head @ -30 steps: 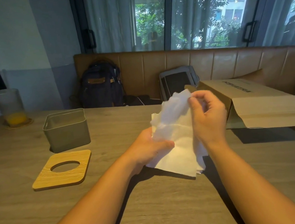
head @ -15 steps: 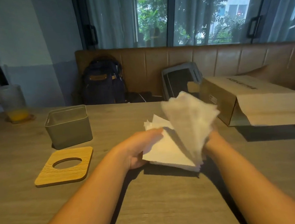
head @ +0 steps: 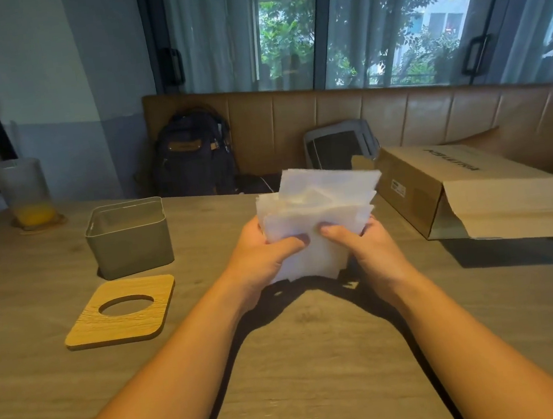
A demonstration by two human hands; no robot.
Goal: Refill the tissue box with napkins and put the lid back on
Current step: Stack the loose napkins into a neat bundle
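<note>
A stack of white napkins (head: 320,211) is held upright above the middle of the wooden table. My left hand (head: 264,250) grips its left side and my right hand (head: 363,242) grips its right side, thumbs pressed on the front. The grey tissue box (head: 129,238) stands open to the left, apart from my hands; its inside is not visible. Its wooden lid (head: 121,311), with a round hole, lies flat on the table in front of the box.
An open cardboard box (head: 466,194) lies on its side at the right. A frosted cup with orange drink (head: 25,195) stands at the far left. Behind the table's far edge, a backpack (head: 193,155) and a grey bag (head: 338,145) rest on a bench.
My right hand has flipped the raised napkins back onto the stack. Both hands now hold the gathered stack together, upright, in front of me.
</note>
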